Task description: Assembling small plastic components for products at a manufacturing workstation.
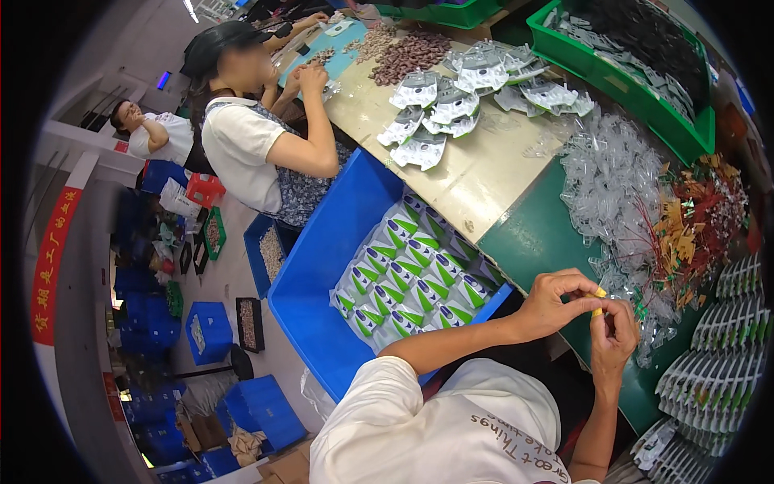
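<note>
My left hand [555, 304] and my right hand [614, 337] meet above the green table mat [532, 242]. Both pinch one small yellow piece [599, 302] between their fingertips. Just beyond the hands lies a heap of small clear plastic bags [613, 173]. To its right is a pile of red, yellow and green small parts [693, 226]. Rows of overlapping grey packets [726, 355] lie at my right.
A blue bin [314, 274] holding green-and-white packets [403, 282] stands to my left. White-grey packets [451, 105] and brown pieces [411, 52] lie on the beige tabletop. A green crate [629, 85] sits at the far right. A co-worker [258, 137] in a white shirt works farther along the table.
</note>
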A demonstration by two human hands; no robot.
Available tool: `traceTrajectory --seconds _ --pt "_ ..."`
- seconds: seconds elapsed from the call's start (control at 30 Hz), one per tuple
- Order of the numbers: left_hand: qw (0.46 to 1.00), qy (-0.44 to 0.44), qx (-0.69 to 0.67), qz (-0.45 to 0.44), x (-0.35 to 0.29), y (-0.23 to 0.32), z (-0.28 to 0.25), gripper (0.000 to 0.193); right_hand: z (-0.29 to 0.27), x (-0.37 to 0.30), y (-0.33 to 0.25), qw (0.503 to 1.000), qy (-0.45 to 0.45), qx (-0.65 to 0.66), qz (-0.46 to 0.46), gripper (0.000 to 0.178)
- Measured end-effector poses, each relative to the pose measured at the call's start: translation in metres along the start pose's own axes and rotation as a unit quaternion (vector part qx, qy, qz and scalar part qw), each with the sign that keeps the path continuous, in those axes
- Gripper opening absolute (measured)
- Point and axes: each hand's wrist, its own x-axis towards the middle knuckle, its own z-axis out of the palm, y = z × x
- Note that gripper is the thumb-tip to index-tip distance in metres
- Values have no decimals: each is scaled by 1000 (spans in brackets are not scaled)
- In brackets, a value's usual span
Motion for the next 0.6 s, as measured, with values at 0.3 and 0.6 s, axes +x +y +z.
traceTrajectory --seconds 0.3,0.6 --pt "790 -191 -443 -379 3 -28 -30 30 -1 12 17 979 -118 161 31 12" --pt "948 24 312 61 64 -6 -127 45 -14 -12 46 961 -19 220 167 9"
